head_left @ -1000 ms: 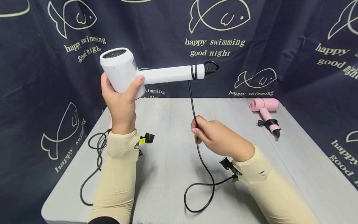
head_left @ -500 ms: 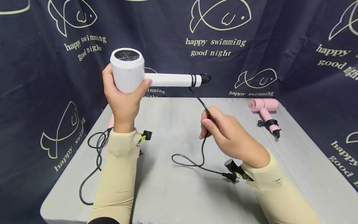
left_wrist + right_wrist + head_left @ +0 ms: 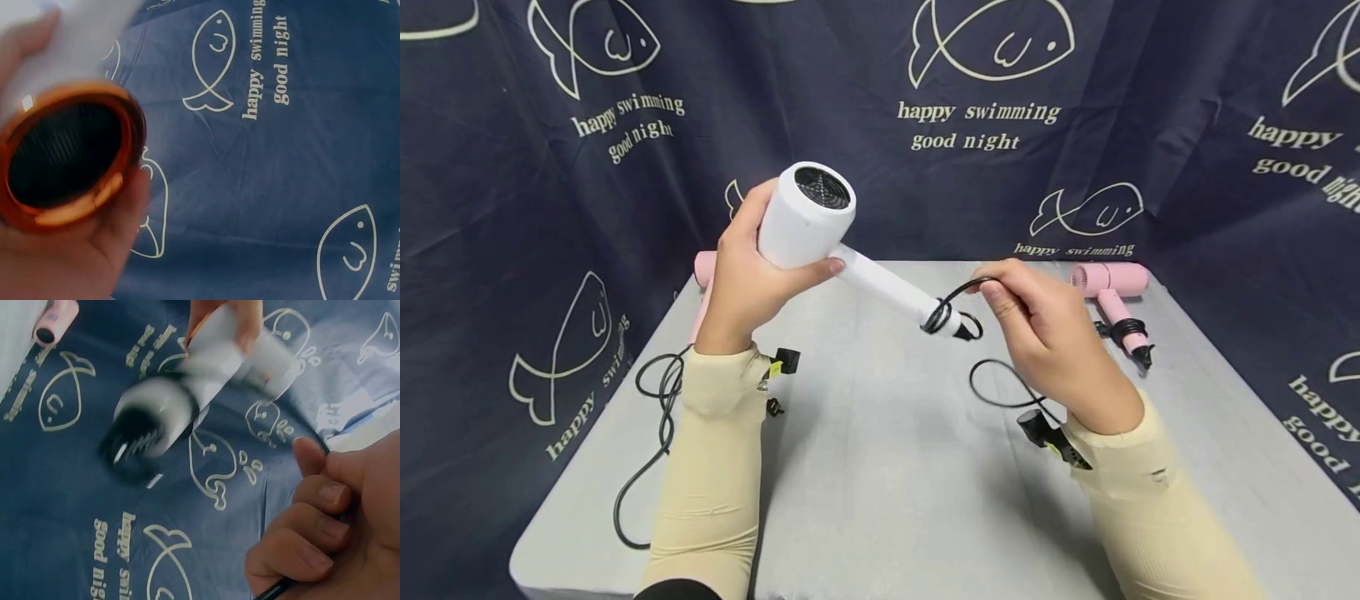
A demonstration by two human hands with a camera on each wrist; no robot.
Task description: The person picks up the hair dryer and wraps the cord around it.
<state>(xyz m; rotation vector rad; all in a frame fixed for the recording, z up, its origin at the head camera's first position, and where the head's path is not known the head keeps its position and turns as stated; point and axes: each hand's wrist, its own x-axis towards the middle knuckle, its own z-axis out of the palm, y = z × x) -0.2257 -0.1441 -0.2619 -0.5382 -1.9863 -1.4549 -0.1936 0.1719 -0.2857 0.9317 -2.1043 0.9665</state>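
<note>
My left hand (image 3: pixel 748 279) grips the barrel of a white hair dryer (image 3: pixel 801 225), held up over the table. Its round black grille faces up toward me, and the handle slants down to the right. In the left wrist view the dryer's other end shows an orange metallic ring (image 3: pixel 128 134) around a dark opening. Black power cord (image 3: pixel 938 317) loops round the handle's end. My right hand (image 3: pixel 1048 333) pinches the cord just right of the handle, its fingers curled in the right wrist view. A slack loop of cord (image 3: pixel 981 392) hangs below that hand.
A pink hair dryer (image 3: pixel 1112 283) with its cord wound round the handle lies at the back right of the grey table (image 3: pixel 880 500). Another pink dryer (image 3: pixel 703 267) is partly hidden behind my left arm, its black cord (image 3: pixel 625 492) trailing forward. Dark fish-print cloth (image 3: pixel 977 192) surrounds the table.
The white dryer has moved right and lower, its handle turning from level to sloping downward. My right hand has risen to the right with the cord, which now runs from beside the handle's end.
</note>
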